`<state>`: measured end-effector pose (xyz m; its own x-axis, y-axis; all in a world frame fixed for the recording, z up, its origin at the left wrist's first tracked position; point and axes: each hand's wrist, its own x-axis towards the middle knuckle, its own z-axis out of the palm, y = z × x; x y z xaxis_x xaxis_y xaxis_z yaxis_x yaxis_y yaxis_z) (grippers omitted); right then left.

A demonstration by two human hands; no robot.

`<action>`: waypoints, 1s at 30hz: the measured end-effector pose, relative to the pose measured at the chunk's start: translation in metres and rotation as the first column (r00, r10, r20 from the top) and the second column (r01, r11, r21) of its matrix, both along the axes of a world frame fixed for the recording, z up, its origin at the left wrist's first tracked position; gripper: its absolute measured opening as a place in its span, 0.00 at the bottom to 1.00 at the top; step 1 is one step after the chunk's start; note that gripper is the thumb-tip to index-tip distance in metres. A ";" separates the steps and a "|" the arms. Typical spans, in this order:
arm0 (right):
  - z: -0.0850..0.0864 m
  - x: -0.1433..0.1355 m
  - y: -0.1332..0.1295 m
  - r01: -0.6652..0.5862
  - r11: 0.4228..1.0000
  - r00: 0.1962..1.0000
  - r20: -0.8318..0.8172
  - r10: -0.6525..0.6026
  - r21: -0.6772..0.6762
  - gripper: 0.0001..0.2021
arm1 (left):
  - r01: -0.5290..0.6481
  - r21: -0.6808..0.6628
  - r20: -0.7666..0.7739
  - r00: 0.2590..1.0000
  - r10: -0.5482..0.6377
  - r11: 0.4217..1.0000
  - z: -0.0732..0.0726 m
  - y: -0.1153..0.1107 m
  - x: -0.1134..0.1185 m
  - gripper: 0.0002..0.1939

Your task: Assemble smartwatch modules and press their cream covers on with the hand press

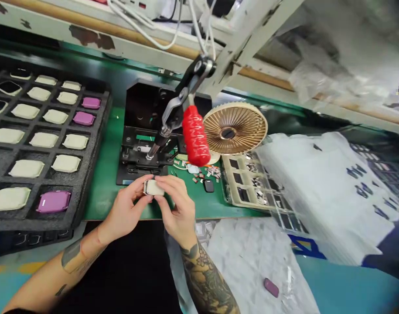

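Cream case (156,188) in hand, just below frame centre, outside the press (160,143). Left hand (124,212) and right hand (179,209): fingers closed on its edges. Tray (86,174) at left holds other cases (66,163); can't tell which are finished.

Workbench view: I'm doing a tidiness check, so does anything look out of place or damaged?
Yes. One purple piece lies alone on the white sheet at lower right, while other purple pieces sit in tray compartments. Small loose parts are scattered in front of the fan. Paint looks flaked off the beam at upper left.
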<state>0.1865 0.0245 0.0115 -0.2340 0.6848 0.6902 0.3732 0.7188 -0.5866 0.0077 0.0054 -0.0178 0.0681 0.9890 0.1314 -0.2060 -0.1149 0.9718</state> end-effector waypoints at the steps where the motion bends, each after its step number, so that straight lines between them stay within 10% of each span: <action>1: -0.001 -0.001 0.000 -0.014 1.000 1.000 0.014 0.014 -0.006 0.21 | -0.002 0.010 -0.005 1.000 0.002 1.000 0.000 0.000 -0.001 0.27; 11: -0.015 0.002 -0.007 0.001 0.997 0.997 -0.079 -0.008 -0.080 0.27 | -0.019 0.062 0.010 1.000 0.019 0.998 0.011 -0.004 -0.002 0.17; 16: -0.015 0.007 -0.002 -0.060 0.975 0.984 -0.176 0.022 -0.215 0.14 | -0.002 0.095 -0.088 0.996 0.010 0.996 0.010 -0.005 -0.005 0.18; 23: -0.007 -0.001 -0.004 -0.131 0.977 0.963 -0.257 0.084 -0.171 0.06 | -0.125 0.431 -0.224 0.945 0.240 0.893 0.005 -0.012 -0.005 0.16; 26: 0.010 0.008 0.001 -0.102 0.988 0.992 -0.081 0.092 -0.117 0.06 | -0.156 0.382 -0.156 0.961 0.230 0.911 0.006 -0.012 -0.001 0.17; 30: 0.062 0.029 0.031 0.092 0.957 0.991 0.070 -0.115 0.275 0.16 | -0.108 0.108 0.141 0.986 0.093 0.988 0.012 -0.004 0.003 0.20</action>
<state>0.2159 0.0551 0.0731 -0.2369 0.4984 0.8339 0.4936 0.8011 -0.3386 0.0112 0.0017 -0.0053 -0.0570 0.9676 0.2460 -0.3158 -0.2512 0.9150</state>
